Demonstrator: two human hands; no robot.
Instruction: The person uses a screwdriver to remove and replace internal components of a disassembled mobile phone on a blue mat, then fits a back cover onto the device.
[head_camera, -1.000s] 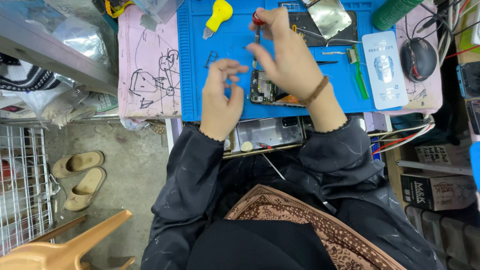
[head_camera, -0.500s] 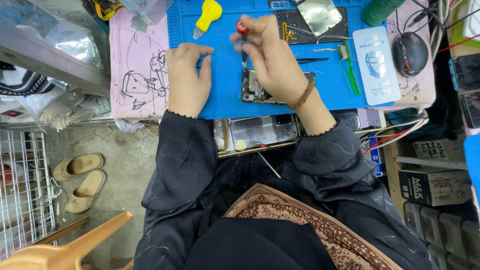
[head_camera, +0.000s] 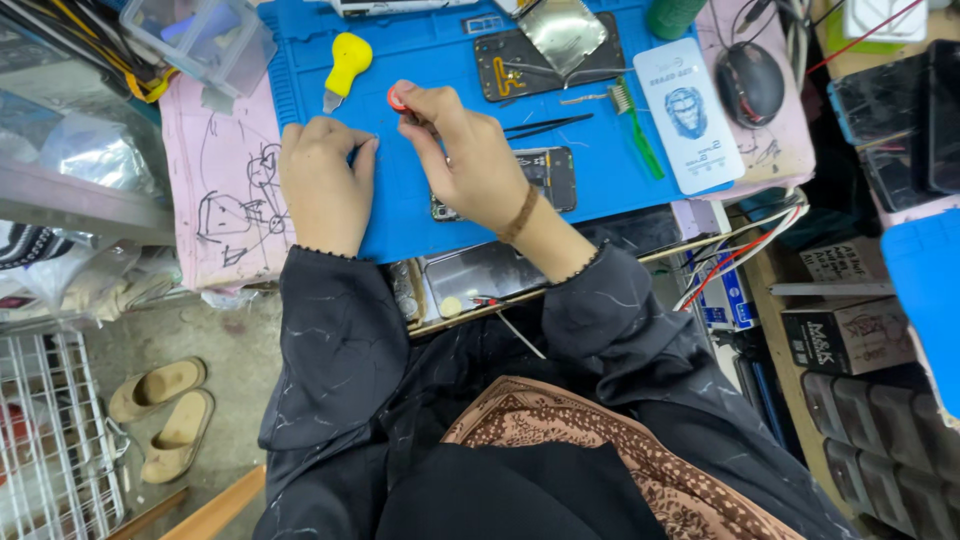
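Head view, right hand: the right hand (head_camera: 470, 160) was pinching a red-capped screwdriver (head_camera: 405, 105) between thumb and fingers, the cap showing at the fingertips, above the opened phone (head_camera: 545, 180).
Head view, left hand: the left hand (head_camera: 325, 185) lay loosely curled, knuckles up, on the blue work mat (head_camera: 420, 50), holding nothing that could be seen; its fingertips rested just beside the right hand.
Phone: it lay flat on the mat, partly hidden under the right palm and wrist.
Change since earlier: half a second before, the left hand sat further left and apart from the right; now the two hands were close together. The screwdriver stayed in the same grip.
Nearby: a yellow-handled tool (head_camera: 345, 65) lay above the left hand; black tweezers (head_camera: 545, 125) and a green brush (head_camera: 635, 130) lay to the right.
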